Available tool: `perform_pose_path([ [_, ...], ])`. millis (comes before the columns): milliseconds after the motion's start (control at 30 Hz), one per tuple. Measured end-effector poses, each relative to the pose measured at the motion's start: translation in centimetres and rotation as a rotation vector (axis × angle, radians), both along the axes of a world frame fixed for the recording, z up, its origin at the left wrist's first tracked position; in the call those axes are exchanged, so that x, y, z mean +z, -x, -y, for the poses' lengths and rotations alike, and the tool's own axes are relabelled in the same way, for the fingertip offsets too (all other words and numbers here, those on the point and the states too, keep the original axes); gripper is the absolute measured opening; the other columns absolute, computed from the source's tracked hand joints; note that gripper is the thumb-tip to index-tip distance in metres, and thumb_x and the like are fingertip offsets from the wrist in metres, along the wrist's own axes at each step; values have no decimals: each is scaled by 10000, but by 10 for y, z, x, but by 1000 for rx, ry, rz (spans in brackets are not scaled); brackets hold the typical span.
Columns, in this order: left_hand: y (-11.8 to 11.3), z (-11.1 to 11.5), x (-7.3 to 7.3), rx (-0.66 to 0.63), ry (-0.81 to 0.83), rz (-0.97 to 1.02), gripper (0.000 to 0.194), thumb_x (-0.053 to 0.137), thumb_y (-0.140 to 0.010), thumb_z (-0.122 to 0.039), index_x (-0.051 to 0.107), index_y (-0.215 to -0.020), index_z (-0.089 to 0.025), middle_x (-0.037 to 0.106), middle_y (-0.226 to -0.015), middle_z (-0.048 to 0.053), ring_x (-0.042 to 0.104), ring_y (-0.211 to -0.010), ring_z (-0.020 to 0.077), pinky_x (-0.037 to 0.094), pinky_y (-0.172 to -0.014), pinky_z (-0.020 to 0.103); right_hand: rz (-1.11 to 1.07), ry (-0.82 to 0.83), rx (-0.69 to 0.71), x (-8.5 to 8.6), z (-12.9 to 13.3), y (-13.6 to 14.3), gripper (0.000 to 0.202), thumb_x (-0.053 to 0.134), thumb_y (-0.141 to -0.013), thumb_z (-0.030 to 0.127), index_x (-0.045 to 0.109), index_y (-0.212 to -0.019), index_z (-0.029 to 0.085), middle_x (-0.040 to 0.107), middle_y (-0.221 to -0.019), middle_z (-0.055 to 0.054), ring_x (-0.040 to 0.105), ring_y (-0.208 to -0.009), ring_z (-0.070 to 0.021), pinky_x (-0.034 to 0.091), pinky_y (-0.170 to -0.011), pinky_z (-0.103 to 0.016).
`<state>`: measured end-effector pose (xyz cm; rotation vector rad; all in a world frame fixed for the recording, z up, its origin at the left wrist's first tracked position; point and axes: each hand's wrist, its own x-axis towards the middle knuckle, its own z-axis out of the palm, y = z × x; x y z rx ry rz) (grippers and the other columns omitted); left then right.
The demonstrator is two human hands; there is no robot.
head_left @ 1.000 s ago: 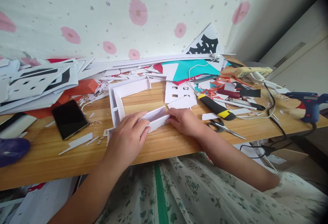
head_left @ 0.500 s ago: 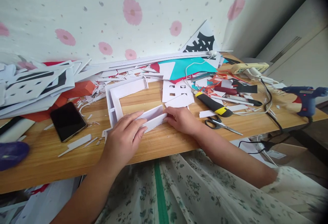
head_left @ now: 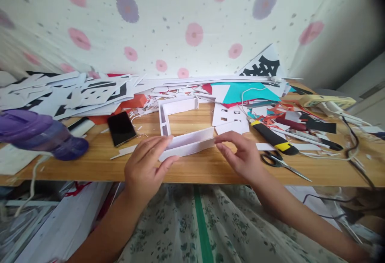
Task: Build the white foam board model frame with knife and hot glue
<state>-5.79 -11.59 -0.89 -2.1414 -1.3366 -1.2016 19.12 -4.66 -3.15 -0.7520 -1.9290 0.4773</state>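
Head view, bench (head_left: pixel 197 175): wooden, carrying everything here; scraps and tools crowd round the working spot.
Cut sheets (head_left: pixel 99 94): stacked at the back left, behind the phone.
White board frame (head_left: pixel 195 149): on the bench between the hands; far, left and near sides stand, judged well advanced. The right side has no joining wall, and the near channel is uncovered on top. Its left joint is hidden.
Left hand (head_left: pixel 147 162): grip seemingly clamped on the channel's left end.
Right hand (head_left: pixel 240 154): finger and thumb apart by its right end; contact unclear.
Windowed panel (head_left: pixel 228 113): just beyond the right hand, crowding the frame's open side.
Utility knife (head_left: pixel 273 136), scissors (head_left: pixel 278 159): right, beside the forearm.
Phone (head_left: pixel 122 128): left, near loose offcuts.
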Motion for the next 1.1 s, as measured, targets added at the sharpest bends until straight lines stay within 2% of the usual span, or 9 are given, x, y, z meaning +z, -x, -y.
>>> perform_pose_path([
  [100,-5,9,-7,-2,-5,67,235,722,-800,-126,658,-1006,-219,721,-918,26,689,-858,172,552,-824,303,-27,-55,226,4,19,22,148,579,-907,150,640,-1034,198,720,-900,-69,680,-824,-163,554,-737,-291],
  [167,0,14,-14,29,3,111,141,705,-807,-123,662,-893,-225,715,-829,-9,687,-781,149,546,-770,269,-21,-71,283,1,23,30,176,578,-909,144,630,-1070,193,710,-907,-75,675,-827,-162,559,-737,-290],
  [267,17,23,-27,194,86,177,52,645,-863,-199,676,-851,-240,735,-805,-30,695,-745,148,540,-723,260,13,-118,192,-5,18,29,205,580,-901,121,621,-1084,204,690,-920,-73,658,-837,-170,558,-732,-301],
  [367,34,31,-41,337,193,243,146,581,-908,-307,699,-857,-238,760,-823,-24,712,-746,166,545,-701,271,100,-230,56,-4,7,23,225,592,-889,107,617,-1092,198,675,-962,-90,630,-867,-199,543,-741,-338],
  [567,47,33,-57,297,381,294,292,477,-960,-300,662,-1160,-195,766,-1018,41,713,-954,190,545,-888,321,486,-350,55,3,-7,39,185,628,-885,201,647,-1058,138,668,-1064,-134,585,-926,-277,514,-803,-429],
  [667,48,29,-58,253,377,293,230,558,-915,-271,686,-1088,-190,753,-1045,58,702,-974,199,543,-898,324,648,-351,71,0,-10,54,173,636,-887,229,662,-1032,138,696,-985,-113,619,-873,-273,504,-780,-410],
  [767,48,25,-56,220,356,292,130,612,-875,-234,698,-963,-193,756,-955,40,706,-902,184,549,-871,306,745,-307,58,-1,-13,61,70,619,-891,191,676,-919,161,694,-816,-63,640,-753,-242,477,-677,-355],
  [833,45,22,-50,197,325,293,105,626,-863,-214,691,-943,-198,753,-917,28,704,-880,174,549,-859,295,739,-275,60,0,-17,61,90,593,-893,162,665,-839,175,678,-762,-42,635,-708,-224,453,-636,-332],
  [1100,18,4,-7,51,115,346,186,701,-804,-129,638,-972,-176,677,-899,31,649,-826,133,524,-763,237,376,-173,131,5,-23,50,88,547,-920,176,634,-923,188,693,-838,-38,635,-739,-181,479,-658,-278],
])
